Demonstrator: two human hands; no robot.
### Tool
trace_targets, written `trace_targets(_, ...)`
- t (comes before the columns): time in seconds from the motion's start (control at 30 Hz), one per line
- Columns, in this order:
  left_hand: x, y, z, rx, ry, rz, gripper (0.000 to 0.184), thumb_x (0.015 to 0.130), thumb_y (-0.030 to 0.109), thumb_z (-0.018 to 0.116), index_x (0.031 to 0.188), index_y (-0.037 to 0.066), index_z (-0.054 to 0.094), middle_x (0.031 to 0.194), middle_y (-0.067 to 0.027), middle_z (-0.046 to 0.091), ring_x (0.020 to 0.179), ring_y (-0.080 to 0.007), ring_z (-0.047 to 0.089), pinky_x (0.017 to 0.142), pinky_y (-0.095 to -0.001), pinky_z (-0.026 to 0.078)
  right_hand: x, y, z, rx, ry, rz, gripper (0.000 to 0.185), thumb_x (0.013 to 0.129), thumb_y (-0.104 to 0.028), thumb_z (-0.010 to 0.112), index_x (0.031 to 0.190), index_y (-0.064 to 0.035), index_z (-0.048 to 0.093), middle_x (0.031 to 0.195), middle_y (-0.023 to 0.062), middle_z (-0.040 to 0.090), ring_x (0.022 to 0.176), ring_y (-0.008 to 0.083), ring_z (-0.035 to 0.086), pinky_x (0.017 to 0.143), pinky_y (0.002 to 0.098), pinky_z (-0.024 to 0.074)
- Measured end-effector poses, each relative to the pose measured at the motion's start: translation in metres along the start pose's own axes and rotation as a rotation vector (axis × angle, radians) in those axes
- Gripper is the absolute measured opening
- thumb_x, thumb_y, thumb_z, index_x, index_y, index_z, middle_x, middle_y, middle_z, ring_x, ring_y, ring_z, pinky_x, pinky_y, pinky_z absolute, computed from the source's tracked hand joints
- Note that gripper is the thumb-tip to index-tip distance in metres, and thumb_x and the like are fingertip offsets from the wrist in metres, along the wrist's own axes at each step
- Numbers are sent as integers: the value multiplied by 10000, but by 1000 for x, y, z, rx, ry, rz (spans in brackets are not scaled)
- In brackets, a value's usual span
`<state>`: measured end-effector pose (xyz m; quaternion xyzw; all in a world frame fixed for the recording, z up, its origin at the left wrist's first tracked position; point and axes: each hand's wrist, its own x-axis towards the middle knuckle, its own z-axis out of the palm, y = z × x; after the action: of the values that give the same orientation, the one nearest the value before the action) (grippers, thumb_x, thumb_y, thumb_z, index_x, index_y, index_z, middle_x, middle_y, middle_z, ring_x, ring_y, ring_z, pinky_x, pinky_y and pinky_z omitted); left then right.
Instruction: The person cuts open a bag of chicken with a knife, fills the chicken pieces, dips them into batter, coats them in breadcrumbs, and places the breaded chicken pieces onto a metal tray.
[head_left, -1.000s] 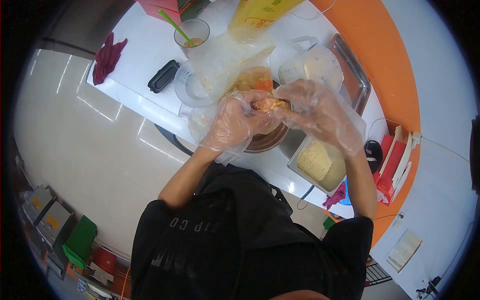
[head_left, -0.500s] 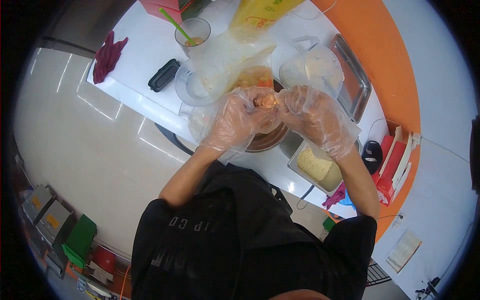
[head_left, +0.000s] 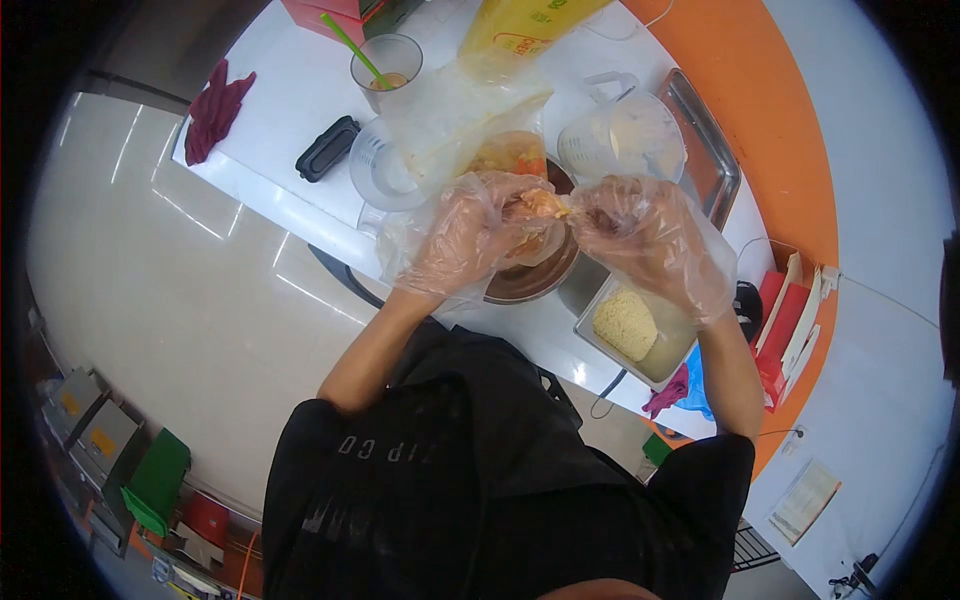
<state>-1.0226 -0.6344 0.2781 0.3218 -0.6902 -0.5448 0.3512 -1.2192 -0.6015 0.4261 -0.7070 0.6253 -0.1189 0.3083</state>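
Both my hands wear loose clear plastic gloves and meet above a round metal bowl (head_left: 532, 287). Closed around a moist orange-pink piece of marinated meat (head_left: 543, 204) is my left hand (head_left: 475, 232). My right hand (head_left: 650, 240) is closed too, its fingertips pinching the thin right end of that piece. Just beyond the left hand, a clear plastic bag (head_left: 425, 130) holds chunky orange and yellowish food (head_left: 507, 152), partly over the bowl. Below the right hand sits a metal tray (head_left: 668, 362) with a heap of pale yellow crumbs (head_left: 626, 325).
Around the bowl stand a clear tub (head_left: 380, 165), a measuring jug (head_left: 630, 140) with pale contents and a long metal tray (head_left: 722, 185). Farther off are a cup (head_left: 393, 62) with a green straw, a black case (head_left: 328, 150), a dark red cloth (head_left: 215, 112) and a yellow bag (head_left: 520, 28).
My right hand has moved a little right, away from the left, and turned slightly. More of the meat shows between the hands. The left hand has barely moved.
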Motion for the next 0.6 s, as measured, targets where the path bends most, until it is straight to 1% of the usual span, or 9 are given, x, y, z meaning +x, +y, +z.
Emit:
trace_targets(0.03, -2, -2, -1, -26, 3, -25, 290, 907, 165, 718, 1162, 28, 732, 1121, -221, 723, 1063, -403, 680, 944, -435, 528, 1, -1, -2, -22, -13, 11, 159, 829, -90, 753, 964, -15, 717, 808, 144, 652, 692, 301, 623, 684, 370, 523)
trace_targets(0.13, -3, -3, -7, -18, -17, 33, 309, 913, 182, 724, 1172, 13, 724, 1125, -220, 726, 1061, -398, 684, 945, -436, 529, 1, 1, -7, -37, 4, -59, 157, 829, -74, 749, 964, 0, 716, 802, 140, 659, 678, 245, 626, 672, 342, 525)
trace_targets(0.23, -5, -2, -11, 27, -39, 23, 348, 913, 216, 736, 1193, 10, 714, 1136, -218, 723, 1058, -400, 686, 947, -435, 531, 1, -8, -16, 95, 12, 112, 179, 818, -102, 770, 933, 26, 719, 768, 126, 676, 682, 167, 638, 689, 319, 535)
trace_targets(0.33, -2, 1, -16, -48, -66, -85, 345, 958, 150, 712, 1258, -17, 686, 1203, -170, 729, 1129, -247, 691, 984, -371, 529, -4, -7, -35, -19, 57, 248, 191, 814, -109, 782, 933, 30, 731, 818, 108, 698, 740, 126, 652, 706, 296, 536)
trace_targets(0.43, -3, 9, -21, -155, -26, -204, 335, 972, 156, 716, 1247, -32, 692, 1203, -147, 732, 1142, -201, 677, 979, -356, 541, -9, -2, -70, -39, 74, 277, 201, 812, -121, 788, 940, 28, 742, 878, 111, 710, 787, 136, 671, 715, 284, 538)
trace_targets(0.47, -4, 9, -23, -188, -16, -215, 333, 976, 156, 717, 1245, -37, 692, 1204, -141, 733, 1145, -193, 674, 977, -352, 546, -13, 11, -78, 61, 150, 307, 218, 811, -138, 785, 943, 30, 744, 909, 116, 708, 808, 147, 671, 726, 296, 540)
trace_targets(0.53, -8, -1, -26, -245, 1, -161, 332, 982, 150, 714, 1249, -46, 683, 1209, -134, 730, 1148, -197, 674, 973, -347, 556, -11, 12, -97, -73, 160, 384, 235, 816, -158, 780, 949, 33, 741, 906, 112, 706, 810, 151, 674, 731, 309, 542)
trace_targets(0.57, -8, 1, -28, -288, 4, -248, 333, 984, 147, 714, 1254, -44, 679, 1213, -131, 728, 1150, -198, 673, 976, -344, 556, -11, 8, -108, -139, 166, 424, 244, 819, -167, 777, 952, 35, 740, 904, 109, 705, 811, 152, 675, 733, 315, 543)
trace_targets(0.6, -10, 7, -30, -329, 5, -335, 333, 987, 145, 713, 1259, -42, 674, 1217, -129, 725, 1152, -198, 671, 979, -341, 557, -5, -16, -106, -134, 263, 628, 292, 835, -228, 767, 980, 25, 738, 892, 121, 705, 812, 195, 686, 743, 344, 542)
